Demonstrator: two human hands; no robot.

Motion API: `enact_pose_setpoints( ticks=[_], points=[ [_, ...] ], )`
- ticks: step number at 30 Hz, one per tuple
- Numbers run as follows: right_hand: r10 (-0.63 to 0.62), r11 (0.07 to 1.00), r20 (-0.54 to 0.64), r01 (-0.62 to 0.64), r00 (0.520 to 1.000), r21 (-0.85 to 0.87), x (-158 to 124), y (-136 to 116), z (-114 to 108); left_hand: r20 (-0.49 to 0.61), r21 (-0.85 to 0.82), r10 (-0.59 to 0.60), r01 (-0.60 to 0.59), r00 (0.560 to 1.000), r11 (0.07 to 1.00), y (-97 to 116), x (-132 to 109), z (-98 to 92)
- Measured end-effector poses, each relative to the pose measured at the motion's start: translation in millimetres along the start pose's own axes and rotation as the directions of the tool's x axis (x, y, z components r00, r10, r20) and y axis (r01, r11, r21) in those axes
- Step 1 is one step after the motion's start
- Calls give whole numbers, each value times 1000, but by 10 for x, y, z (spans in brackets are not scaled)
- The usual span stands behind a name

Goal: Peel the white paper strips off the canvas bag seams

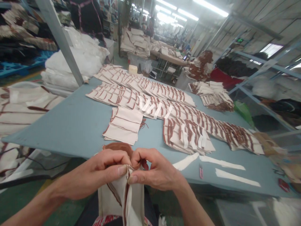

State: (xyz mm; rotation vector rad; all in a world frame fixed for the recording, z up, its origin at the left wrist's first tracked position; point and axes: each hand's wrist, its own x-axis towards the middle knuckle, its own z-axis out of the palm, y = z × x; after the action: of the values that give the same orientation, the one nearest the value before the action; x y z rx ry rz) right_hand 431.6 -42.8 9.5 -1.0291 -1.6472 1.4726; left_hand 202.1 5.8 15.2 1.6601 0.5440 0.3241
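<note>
Close to my body, both hands pinch the top edge of a cream fabric piece with brown trim (137, 201). My left hand (105, 169) grips it from the left, thumb against the cloth. Right beside it, my right hand (152, 169) pinches the same edge, with a small dark red item partly showing among its fingers. A brown strip (118, 146) curves up behind my left fingers. The piece hangs down over my lap, and its lower end runs out of view. Just beyond my hands lies a small stack of cream panels (124, 124).
Overlapping rows of brown-edged cream pieces (150, 100) cross the blue table (61, 125). White strips (222, 162) and a small pink-handled tool (201, 172) lie at the near right. A grey post (63, 44) rises at the far left edge. More stacked fabric (213, 94) sits back right.
</note>
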Motion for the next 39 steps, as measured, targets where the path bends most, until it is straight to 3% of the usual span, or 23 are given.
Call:
enact_pose_setpoints(
  ticks=[4,11,15,21,23,26,32,39],
  points=[
    [11,999,-18,-11,1000,31,-17,34,22,-15,-39,22,-23,1000,999,-46,27,6],
    [-105,979,-102,85,989,-185,-53,-69,18,-60,34,41,-39,997,999,-49,44,-29],
    [-209,898,-161,124,965,-422,-78,-126,6,-91,131,-15,27,996,991,-5,55,-32],
    [-252,770,-111,130,961,-624,-75,-266,-63,-146,238,-7,42,989,970,67,87,-36],
    [-229,780,-102,120,968,-615,-44,-302,-85,-152,278,16,27,988,960,81,93,-44],
    [-144,865,-110,71,983,-497,12,-315,-100,-162,346,39,20,986,938,100,99,-58],
    [19,954,-114,-52,993,-296,59,-275,-81,-144,337,35,16,989,941,178,137,-77],
    [18,932,-164,-76,986,-354,56,-253,-56,-190,368,74,1,979,930,190,172,-72]
  ],
)
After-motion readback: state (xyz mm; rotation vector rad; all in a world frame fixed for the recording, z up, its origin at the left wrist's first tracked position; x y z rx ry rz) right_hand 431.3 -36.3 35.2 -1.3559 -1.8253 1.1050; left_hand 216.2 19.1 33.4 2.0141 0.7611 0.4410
